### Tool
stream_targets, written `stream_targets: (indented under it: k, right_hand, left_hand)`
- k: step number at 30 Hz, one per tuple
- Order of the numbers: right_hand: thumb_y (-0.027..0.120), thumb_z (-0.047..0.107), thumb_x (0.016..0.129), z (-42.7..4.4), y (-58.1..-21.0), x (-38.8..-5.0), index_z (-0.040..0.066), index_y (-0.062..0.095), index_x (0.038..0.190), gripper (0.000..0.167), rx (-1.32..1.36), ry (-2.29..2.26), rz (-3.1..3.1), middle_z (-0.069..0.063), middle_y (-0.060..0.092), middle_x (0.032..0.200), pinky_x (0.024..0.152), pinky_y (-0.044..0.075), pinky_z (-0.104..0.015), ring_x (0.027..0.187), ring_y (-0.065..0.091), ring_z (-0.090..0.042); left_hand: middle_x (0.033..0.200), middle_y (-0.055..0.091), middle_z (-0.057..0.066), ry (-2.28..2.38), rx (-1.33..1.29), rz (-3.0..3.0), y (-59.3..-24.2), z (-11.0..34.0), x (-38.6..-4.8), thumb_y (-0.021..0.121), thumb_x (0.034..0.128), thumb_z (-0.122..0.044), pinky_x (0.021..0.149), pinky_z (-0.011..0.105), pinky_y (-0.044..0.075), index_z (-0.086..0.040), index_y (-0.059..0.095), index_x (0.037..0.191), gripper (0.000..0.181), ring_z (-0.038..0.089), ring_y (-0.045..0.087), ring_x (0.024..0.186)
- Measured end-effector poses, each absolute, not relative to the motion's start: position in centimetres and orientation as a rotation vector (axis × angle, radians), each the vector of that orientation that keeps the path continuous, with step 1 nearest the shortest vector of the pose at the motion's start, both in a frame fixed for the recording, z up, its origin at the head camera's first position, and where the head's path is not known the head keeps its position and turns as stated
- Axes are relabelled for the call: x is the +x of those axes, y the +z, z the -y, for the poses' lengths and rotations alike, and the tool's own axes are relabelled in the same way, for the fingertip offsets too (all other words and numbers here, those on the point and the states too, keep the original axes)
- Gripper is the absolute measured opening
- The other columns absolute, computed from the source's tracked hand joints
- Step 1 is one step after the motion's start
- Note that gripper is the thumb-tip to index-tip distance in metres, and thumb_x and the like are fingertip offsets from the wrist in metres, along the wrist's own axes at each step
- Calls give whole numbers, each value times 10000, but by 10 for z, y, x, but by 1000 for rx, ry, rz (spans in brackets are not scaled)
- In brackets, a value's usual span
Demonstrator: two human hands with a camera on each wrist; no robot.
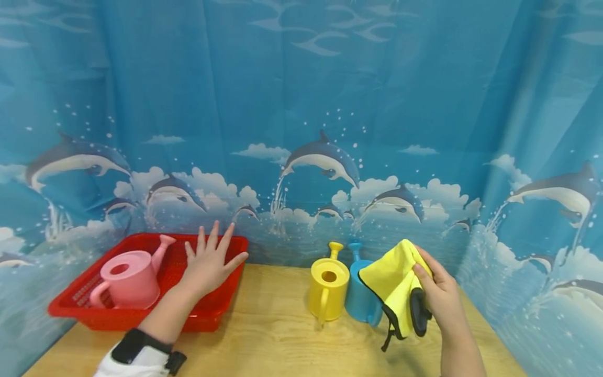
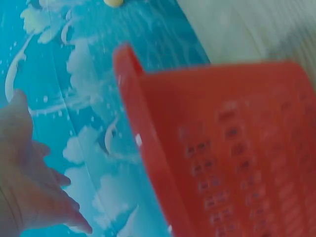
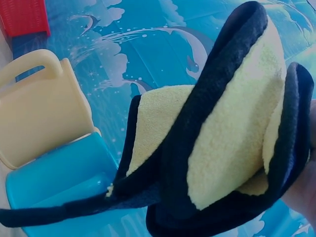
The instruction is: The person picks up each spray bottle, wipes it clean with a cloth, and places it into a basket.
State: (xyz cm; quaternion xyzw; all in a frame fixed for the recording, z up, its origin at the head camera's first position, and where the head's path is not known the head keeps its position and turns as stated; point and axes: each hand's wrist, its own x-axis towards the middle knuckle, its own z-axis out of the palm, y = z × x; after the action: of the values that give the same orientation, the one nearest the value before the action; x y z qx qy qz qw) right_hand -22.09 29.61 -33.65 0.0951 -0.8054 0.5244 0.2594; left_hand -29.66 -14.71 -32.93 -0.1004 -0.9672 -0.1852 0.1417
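Observation:
My right hand (image 1: 440, 293) pinches a yellow cloth (image 1: 395, 283) with black edging and a black loop, held up so that it hangs folded. In the right wrist view the cloth (image 3: 232, 128) fills the middle, and only a bit of the hand shows at the right edge. Behind the cloth stands a blue watering can (image 1: 360, 293), partly hidden, beside a yellow watering can (image 1: 330, 288). My left hand (image 1: 209, 267), fingers spread and holding nothing, is over the right part of the red basket (image 1: 231, 293). A pink watering can (image 1: 129, 280) sits in the basket's left part.
The wooden table (image 1: 273, 324) carries the basket on the left and the yellow and blue cans right of the middle. A blue curtain (image 1: 282, 104) printed with dolphins hangs behind the table and along its sides.

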Motion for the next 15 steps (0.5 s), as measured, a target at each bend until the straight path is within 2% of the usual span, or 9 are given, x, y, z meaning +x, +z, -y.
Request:
stream_targets:
  k: [5, 10, 15]
  right_hand:
    - [437, 240, 1034, -295, -337, -220, 54, 410, 1449, 456, 270, 1417, 2183, 325, 452, 1228, 745, 505, -118, 950, 572, 92]
    - [437, 219, 1035, -296, -336, -220, 53, 414, 1447, 445, 294, 1408, 2171, 318, 459, 1230, 732, 507, -117, 939, 577, 85]
    - [443, 210, 1032, -295, -335, -220, 48, 422, 1441, 440, 300, 1430, 2157, 306, 479, 1224, 727, 505, -113, 934, 581, 79]
  left_hand:
    - [1605, -11, 226, -619, -367, 2773, -340, 125, -294, 559, 924, -507, 1052, 750, -71, -173, 105, 1558, 849, 541, -73, 1426]
    - [1613, -56, 189, -728, -385, 2827, -349, 104, -297, 519, 920, -572, 1073, 720, -89, -207, 57, 1560, 870, 501, -115, 1441]
    - [1618, -35, 175, -838, -379, 2850, -359, 87, -296, 498, 927, -587, 1091, 708, -65, -206, 70, 1560, 854, 471, -110, 1454]
